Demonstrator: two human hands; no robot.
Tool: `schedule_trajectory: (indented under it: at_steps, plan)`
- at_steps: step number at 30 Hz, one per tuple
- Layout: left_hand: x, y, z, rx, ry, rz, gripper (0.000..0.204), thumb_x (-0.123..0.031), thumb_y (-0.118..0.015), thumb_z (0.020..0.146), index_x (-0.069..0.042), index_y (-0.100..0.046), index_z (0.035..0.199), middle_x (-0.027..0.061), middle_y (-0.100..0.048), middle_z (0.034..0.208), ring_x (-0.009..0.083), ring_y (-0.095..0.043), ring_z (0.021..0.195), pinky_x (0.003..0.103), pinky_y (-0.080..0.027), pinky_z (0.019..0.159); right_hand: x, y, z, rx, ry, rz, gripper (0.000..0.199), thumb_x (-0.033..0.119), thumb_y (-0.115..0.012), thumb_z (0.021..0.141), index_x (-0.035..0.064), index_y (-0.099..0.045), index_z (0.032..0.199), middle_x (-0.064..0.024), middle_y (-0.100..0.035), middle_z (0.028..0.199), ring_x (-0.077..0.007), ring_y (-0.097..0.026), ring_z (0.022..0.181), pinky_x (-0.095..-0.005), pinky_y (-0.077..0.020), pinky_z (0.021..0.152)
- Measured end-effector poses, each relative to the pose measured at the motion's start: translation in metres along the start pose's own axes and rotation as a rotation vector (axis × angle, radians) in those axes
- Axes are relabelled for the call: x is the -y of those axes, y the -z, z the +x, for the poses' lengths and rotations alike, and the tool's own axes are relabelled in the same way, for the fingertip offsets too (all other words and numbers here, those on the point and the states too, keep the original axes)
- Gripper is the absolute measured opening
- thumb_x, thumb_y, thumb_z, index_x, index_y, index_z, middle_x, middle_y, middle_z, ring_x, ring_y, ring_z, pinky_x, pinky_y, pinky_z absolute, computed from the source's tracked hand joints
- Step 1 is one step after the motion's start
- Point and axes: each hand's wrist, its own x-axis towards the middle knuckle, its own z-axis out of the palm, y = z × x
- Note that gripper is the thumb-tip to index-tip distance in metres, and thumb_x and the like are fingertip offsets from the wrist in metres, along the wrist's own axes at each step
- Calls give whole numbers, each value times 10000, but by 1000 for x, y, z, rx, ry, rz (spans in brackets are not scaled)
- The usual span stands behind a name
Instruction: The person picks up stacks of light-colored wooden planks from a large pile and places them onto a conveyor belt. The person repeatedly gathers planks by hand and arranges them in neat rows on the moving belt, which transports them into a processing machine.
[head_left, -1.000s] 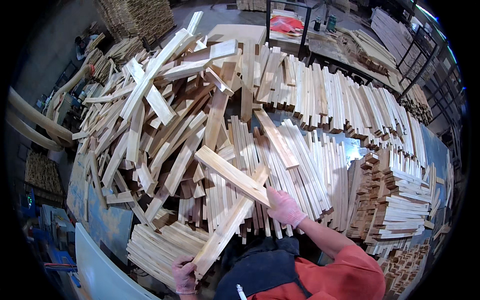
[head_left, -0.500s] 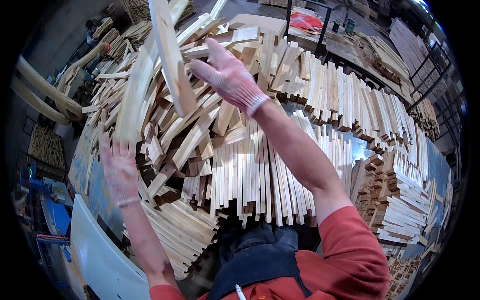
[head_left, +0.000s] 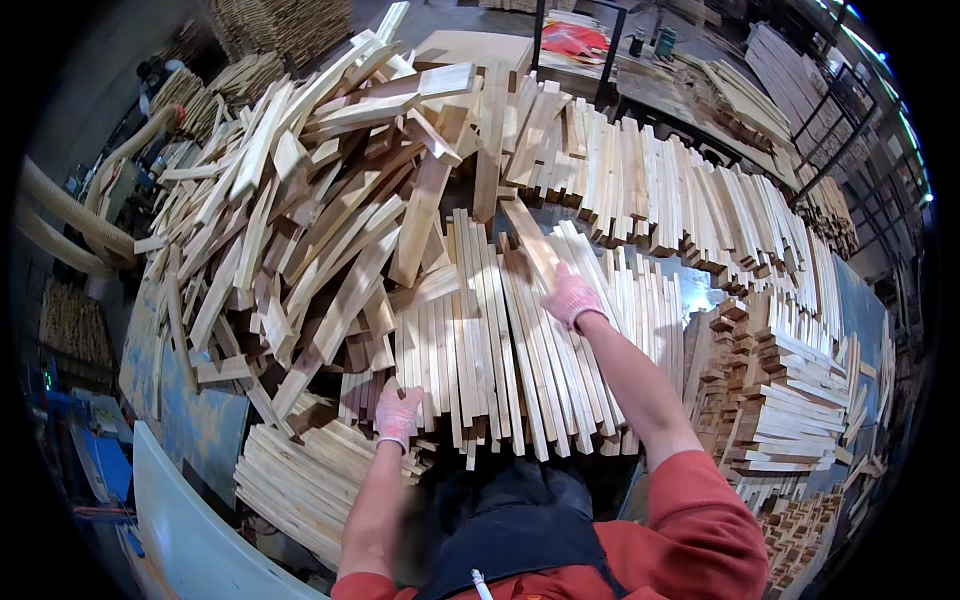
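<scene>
My right hand (head_left: 572,298), in a pinkish-white knit glove, is closed on the near end of a wooden strip (head_left: 530,238) that slants over a row of pale wooden strips (head_left: 480,340). At the row's near left end, my gloved left hand (head_left: 398,412) has its fingers curled against the strip ends. Whether one strip lies inside that grip is hidden. To the left and beyond rises a jumbled heap of loose wooden strips (head_left: 340,240), crossing at many angles.
More strips stand in a long row (head_left: 680,195) at the far right. Stacked strips (head_left: 790,400) lie at right. Below my left hand is another bundle (head_left: 310,480), beside a pale curved panel (head_left: 190,520). Ribbed hoses (head_left: 75,220) run at far left. A black metal frame (head_left: 610,60) stands behind.
My right hand has come down from the heap to the row and taken hold of a strip. My left hand has moved right and nearer, away from the heap, its fingers now curled.
</scene>
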Motion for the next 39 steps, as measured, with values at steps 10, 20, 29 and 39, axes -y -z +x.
schedule_trajectory:
  at_steps: [10,20,29,39]
  plan:
    - [-11,18,-5,37,10,-20,696,-444,-877,765,-5,-673,1265,257,-725,1198,397,-698,1123,458,-539,978,-104,-26,-235,-26,139,621,1001,170,-803,835,-77,-264,1641,-261,-420,1642,-320,-428,1526,-387,-313,1270]
    - [17,-1,17,95,-26,26,703,-507,-821,829,-1,-622,1275,319,-645,1310,487,-639,1214,513,-521,1033,176,97,-179,130,845,1319,1024,316,-782,963,-25,-138,1683,-310,-309,1681,-381,-391,1533,-435,-372,1232]
    - [29,-1,26,125,-88,74,747,-548,-822,812,40,-653,1241,330,-629,1338,472,-632,1215,504,-509,1030,-124,-120,-241,-349,-245,724,806,212,-728,964,-47,-335,1619,-321,-554,1503,-375,-585,1381,-432,-479,1144]
    - [38,-6,39,52,-231,175,665,-490,-794,891,78,-670,1214,256,-752,1133,361,-733,1039,442,-555,914,-162,-214,-270,-615,-335,683,966,329,-785,919,33,-260,1674,-266,-450,1587,-392,-567,1353,-442,-477,1129]
